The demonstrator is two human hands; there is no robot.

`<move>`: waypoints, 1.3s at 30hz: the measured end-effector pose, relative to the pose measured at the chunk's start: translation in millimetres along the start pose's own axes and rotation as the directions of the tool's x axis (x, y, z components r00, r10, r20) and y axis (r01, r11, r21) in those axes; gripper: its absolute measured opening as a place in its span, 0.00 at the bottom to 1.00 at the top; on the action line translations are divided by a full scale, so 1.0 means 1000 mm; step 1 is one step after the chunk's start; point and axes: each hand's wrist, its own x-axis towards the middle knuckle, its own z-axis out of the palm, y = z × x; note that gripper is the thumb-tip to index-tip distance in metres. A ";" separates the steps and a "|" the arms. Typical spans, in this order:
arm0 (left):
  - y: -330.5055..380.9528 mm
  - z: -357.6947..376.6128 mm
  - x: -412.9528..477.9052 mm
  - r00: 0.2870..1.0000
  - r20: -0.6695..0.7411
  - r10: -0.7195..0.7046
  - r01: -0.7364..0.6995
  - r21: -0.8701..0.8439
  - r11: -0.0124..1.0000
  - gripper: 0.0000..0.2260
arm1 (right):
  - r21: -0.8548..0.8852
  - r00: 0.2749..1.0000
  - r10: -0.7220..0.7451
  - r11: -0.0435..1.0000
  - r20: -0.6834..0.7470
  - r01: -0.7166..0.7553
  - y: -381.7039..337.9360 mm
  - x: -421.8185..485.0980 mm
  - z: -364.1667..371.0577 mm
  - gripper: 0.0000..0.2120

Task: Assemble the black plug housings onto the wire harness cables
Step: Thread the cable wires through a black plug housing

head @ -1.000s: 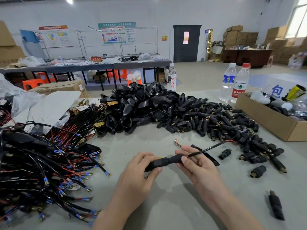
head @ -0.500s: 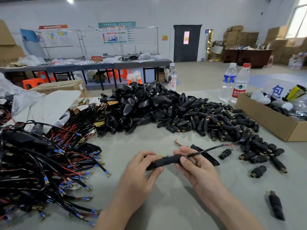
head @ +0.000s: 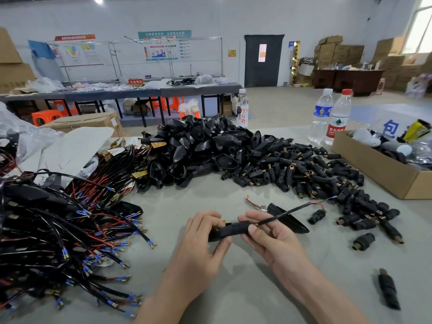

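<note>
Right hand (head: 278,245) around plug housing (head: 232,229)

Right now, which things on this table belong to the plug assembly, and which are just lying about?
In the job: plug housing, held by left hand and right hand; its cable; heap of shell housings; heap of barrel connectors; wire harness bundle.
Lying about: water bottles; cardboard box; plastic bags.

Black plug housings (head: 201,146); red-black wires (head: 77,230), blue-sleeved tips; grey table (head: 233,288); brown box (head: 378,169).
</note>
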 end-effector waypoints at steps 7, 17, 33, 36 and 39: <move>-0.003 -0.001 0.000 1.000 -0.003 -0.005 0.006 0.036 0.999 0.06 | -0.062 0.999 -0.034 0.997 -0.008 0.034 0.002 0.003 -0.001 0.11; 0.000 -0.004 0.001 0.999 -0.038 -0.015 0.017 0.060 0.998 0.05 | -0.224 0.968 -0.132 0.971 -0.211 0.084 -0.002 0.004 -0.001 0.07; 0.000 -0.003 0.003 0.999 -0.015 -0.030 0.032 0.120 0.992 0.07 | -0.223 0.915 -0.230 0.962 -0.332 0.161 -0.008 0.003 -0.001 0.11; 0.000 -0.003 0.003 0.999 -0.010 -0.043 0.043 0.100 0.994 0.07 | -0.203 0.908 -0.231 0.965 -0.348 0.168 -0.009 0.003 -0.003 0.11; 0.000 -0.003 0.003 0.999 -0.002 -0.051 0.051 0.100 0.994 0.07 | -0.176 0.910 -0.232 0.968 -0.344 0.180 -0.010 0.002 -0.002 0.12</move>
